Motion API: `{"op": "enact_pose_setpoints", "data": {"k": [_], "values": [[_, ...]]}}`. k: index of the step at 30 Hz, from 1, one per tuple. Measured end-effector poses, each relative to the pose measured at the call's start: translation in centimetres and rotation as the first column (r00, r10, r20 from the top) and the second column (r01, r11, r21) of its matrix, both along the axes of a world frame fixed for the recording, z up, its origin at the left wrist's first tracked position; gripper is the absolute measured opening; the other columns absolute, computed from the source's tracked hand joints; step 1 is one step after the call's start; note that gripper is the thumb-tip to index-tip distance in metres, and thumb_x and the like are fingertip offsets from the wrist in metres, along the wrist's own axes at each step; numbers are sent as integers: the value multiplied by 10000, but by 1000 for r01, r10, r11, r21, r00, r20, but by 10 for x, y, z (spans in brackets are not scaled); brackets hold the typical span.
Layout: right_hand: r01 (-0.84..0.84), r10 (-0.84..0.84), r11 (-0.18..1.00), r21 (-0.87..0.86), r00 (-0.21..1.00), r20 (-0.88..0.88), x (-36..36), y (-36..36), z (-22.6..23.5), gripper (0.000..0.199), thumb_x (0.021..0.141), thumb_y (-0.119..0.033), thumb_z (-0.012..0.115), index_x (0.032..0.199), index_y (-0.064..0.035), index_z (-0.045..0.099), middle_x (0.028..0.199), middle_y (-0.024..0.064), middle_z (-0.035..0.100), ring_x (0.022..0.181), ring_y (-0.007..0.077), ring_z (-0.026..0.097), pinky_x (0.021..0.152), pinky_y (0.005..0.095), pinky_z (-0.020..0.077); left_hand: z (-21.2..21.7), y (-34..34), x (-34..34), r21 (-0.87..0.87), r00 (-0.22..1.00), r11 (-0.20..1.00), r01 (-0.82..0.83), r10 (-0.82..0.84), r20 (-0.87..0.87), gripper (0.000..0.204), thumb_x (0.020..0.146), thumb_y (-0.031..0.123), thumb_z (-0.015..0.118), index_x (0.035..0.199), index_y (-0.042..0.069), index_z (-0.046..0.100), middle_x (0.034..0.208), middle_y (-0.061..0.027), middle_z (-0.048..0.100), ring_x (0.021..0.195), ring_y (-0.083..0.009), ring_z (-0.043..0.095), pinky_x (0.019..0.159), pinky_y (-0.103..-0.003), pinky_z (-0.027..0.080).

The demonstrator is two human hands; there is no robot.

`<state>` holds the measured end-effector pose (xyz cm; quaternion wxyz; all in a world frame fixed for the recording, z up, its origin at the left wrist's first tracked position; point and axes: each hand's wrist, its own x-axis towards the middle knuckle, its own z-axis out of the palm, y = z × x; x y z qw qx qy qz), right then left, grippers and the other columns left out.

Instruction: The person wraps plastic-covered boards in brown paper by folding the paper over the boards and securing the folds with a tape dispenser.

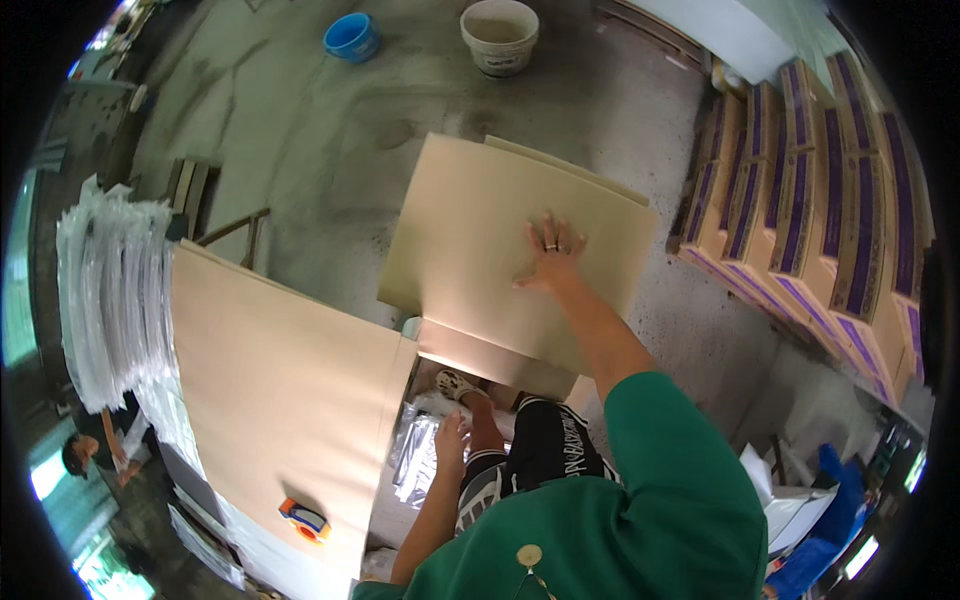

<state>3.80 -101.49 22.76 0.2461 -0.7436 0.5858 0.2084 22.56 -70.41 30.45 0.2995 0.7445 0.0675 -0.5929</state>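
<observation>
My right hand [555,260] presses flat on a brown cardboard sheet [480,230], fingers spread, a ring on one finger. The sheet has a folded edge [500,357] close to my body, and a second cardboard layer [575,172] shows beneath its far edge. Lower and to the left, my left hand [452,440] hangs beside my leg with its fingers loosely bent and apart. Nothing shows in it. Silvery plastic-wrapped packs [415,455] lie just left of that hand. An orange and blue tape dispenser [304,521] rests on the large cardboard surface [290,390] at left.
Plastic-wrapped sheets [115,290] are stacked beyond the left cardboard. Purple-striped cartons [790,220] stand in piles at right. A blue basin [351,38] and a white bucket [500,38] are on the floor ahead. One person [100,450] is at far left; blue clothing [830,530] shows at lower right.
</observation>
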Motion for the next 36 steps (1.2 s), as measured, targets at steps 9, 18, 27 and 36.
{"op": "enact_pose_setpoints", "data": {"k": [9,18,27,36], "values": [[361,-353,910,-204,932,78,-70,-119,-46,868,725,-626,549,1387,-139,268,1413,154,296,1307,350,255,1023,602,133,-69,-90,6,-247,995,965,91,-78,62,566,865,416,534,1253,24,404,1219,-143,474,1148,-228,445,889,-388,396],[450,-405,887,-98,864,300,-127,-91,-88,925,656,-630,632,1373,-157,289,1399,186,288,1311,379,203,1022,600,46,-149,-132,-51,41,971,996,75,-82,223,615,773,317,677,1173,-47,384,1027,-202,545,950,-303,560,811,-386,460],[373,-329,922,-104,895,302,-141,-72,-60,914,657,-468,732,1355,-63,302,1332,192,374,1258,323,316,1035,443,191,-140,-63,-164,34,906,930,366,-365,213,436,762,192,660,1078,-48,480,993,-228,599,890,-336,610,740,-398,495],[199,-184,978,-71,967,174,-128,-93,-57,924,691,-463,703,1350,14,267,1333,234,367,1253,353,335,1038,422,280,-147,-75,-174,-6,865,887,462,-452,-219,552,760,219,671,1163,-77,438,1022,-246,583,922,-337,603,772,-378,495]]}}
